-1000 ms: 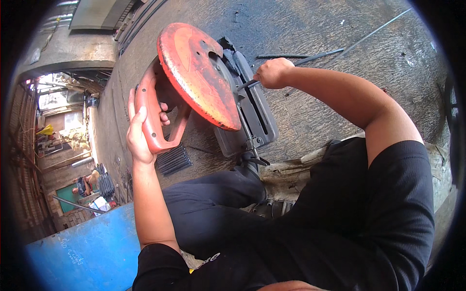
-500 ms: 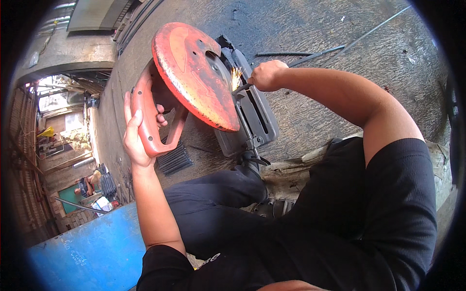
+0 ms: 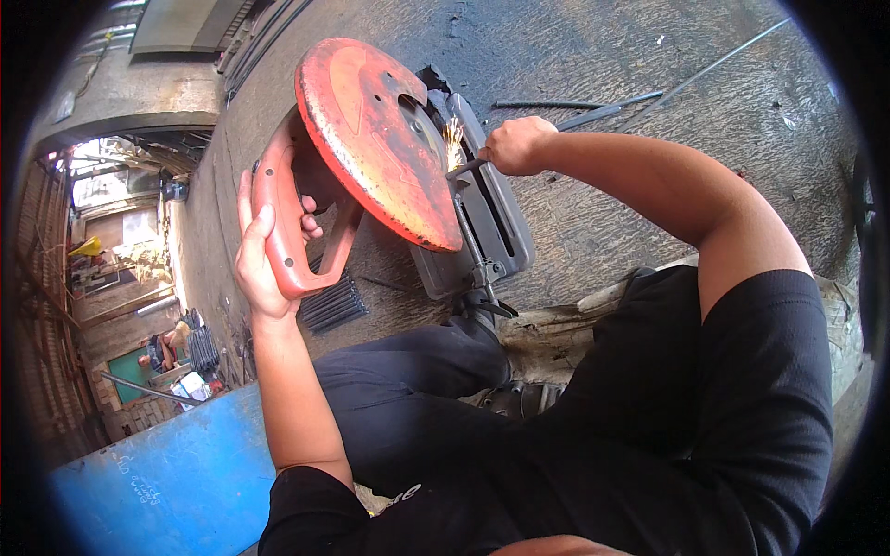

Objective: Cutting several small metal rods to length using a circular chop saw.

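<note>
A chop saw with a scuffed orange-red blade guard [image 3: 366,148] stands on the floor before me, on a dark grey base [image 3: 508,218]. My left hand [image 3: 255,269] is closed around its orange handle [image 3: 278,218], fingers curled through the loop. A short stretch of dark metal bar [image 3: 466,170] shows between the guard and my right hand [image 3: 519,145], which is closed on it. Bright sparks [image 3: 452,139] spray up where the bar meets the saw. The cutting edge is hidden behind the guard. A clamp screw [image 3: 468,236] runs along the base toward me.
Several short dark rods [image 3: 332,304] lie bundled left of the base. Beyond my right hand are a dark bar [image 3: 547,103] and a long thin rod [image 3: 709,69] on the rough floor. A blue sheet [image 3: 167,473] sits at lower left; a person [image 3: 167,350] is farther off.
The guard appears slightly farther right, and my right hand has shifted a little rightward with the bar. Sparks continue, in a narrower spray. Both hands keep their hold.
</note>
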Demonstrator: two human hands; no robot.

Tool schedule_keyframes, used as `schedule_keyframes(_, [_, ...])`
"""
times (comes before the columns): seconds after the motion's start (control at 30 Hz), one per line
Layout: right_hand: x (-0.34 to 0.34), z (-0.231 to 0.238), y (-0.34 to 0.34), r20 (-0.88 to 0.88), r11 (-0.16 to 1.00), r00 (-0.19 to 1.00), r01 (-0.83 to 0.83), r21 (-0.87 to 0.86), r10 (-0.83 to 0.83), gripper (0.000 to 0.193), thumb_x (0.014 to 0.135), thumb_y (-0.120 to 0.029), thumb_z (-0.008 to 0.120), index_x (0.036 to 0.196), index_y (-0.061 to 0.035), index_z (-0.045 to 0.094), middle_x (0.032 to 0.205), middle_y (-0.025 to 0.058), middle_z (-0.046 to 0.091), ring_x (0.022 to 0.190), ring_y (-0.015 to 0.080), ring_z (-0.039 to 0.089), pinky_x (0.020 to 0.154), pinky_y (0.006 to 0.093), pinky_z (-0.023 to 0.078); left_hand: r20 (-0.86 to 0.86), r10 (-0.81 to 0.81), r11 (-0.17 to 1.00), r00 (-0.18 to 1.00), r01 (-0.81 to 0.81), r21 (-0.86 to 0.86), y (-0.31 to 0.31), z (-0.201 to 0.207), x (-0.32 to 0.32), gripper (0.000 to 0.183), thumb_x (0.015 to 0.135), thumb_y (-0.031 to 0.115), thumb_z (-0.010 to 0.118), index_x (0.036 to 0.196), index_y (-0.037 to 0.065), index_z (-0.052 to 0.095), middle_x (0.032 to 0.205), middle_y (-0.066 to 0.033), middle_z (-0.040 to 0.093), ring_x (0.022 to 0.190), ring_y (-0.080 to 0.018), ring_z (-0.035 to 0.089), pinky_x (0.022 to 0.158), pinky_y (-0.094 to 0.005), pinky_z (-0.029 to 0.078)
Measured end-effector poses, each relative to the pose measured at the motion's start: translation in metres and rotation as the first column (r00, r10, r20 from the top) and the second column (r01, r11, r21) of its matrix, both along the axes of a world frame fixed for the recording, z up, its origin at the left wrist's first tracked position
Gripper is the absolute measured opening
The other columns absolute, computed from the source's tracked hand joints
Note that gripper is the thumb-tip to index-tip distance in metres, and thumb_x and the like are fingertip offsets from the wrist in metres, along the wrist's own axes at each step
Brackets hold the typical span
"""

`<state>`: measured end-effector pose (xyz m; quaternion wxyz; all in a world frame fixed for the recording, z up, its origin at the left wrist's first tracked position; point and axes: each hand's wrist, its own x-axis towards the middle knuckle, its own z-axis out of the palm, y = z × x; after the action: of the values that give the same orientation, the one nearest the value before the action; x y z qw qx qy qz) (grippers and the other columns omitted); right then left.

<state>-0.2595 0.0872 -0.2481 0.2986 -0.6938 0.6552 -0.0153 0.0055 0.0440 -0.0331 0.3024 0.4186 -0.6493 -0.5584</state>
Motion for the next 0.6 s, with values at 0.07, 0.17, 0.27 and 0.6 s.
schedule_keyframes(0.07, [0.001, 0.002, 0.0, 0.005, 1.0, 1.0, 0.009, 0.008, -0.009, 0.044, 0.099, -0.037, 0.035, 0.112, -0.0091, 0.067, 0.112, 0.0156, 0.067, 0.108, 0.0318, 0.062, 0.092, 0.0447, 0.048, 0.0, 0.002, 1.0, 1.0, -0.002, 0.006, 0.0, 0.001, 0.001, 0.072, 0.092, 0.029, 0.049, 0.151, 0.006, 0.014, 0.102, -0.0194, 0.058, 0.077, -0.0208, 0.057, 0.074, -0.0333, 0.049])
schedule_keyframes(0.17, [0.001, 0.017, 0.005, 0.002, 1.0, 1.0, -0.004, 0.011, 0.004, 0.043, 0.099, -0.037, 0.036, 0.113, -0.0096, 0.066, 0.111, 0.0157, 0.067, 0.107, 0.0317, 0.063, 0.09, 0.0449, 0.049, 0.007, -0.007, 1.0, 1.0, 0.007, 0.03, -0.003, 0.0, 0.006, 0.071, 0.092, 0.029, 0.049, 0.151, 0.006, 0.015, 0.102, -0.0193, 0.058, 0.077, -0.0207, 0.057, 0.074, -0.0333, 0.049])
schedule_keyframes(0.27, [0.001, 0.011, 0.001, -0.008, 1.0, 1.0, -0.006, 0.009, 0.006, 0.041, 0.098, -0.035, 0.037, 0.113, -0.0113, 0.066, 0.111, 0.0148, 0.066, 0.106, 0.0313, 0.063, 0.089, 0.0449, 0.05, 0.009, -0.015, 1.0, 1.0, 0.014, 0.027, -0.003, 0.001, 0.004, 0.07, 0.093, 0.029, 0.048, 0.151, 0.006, 0.015, 0.102, -0.0192, 0.058, 0.077, -0.0204, 0.057, 0.074, -0.0331, 0.049])
schedule_keyframes(0.6, [-0.001, 0.015, 0.006, 0.015, 0.999, 1.0, -0.022, -0.026, 0.023, 0.036, 0.097, -0.029, 0.038, 0.114, -0.0132, 0.066, 0.112, 0.0132, 0.066, 0.106, 0.0308, 0.063, 0.089, 0.0454, 0.05, -0.021, -0.077, 0.995, 0.997, 0.078, 0.062, -0.009, -0.001, 0.011, 0.06, 0.095, 0.03, 0.043, 0.148, 0.008, 0.024, 0.108, -0.0191, 0.056, 0.086, -0.0226, 0.057, 0.077, -0.0352, 0.048])
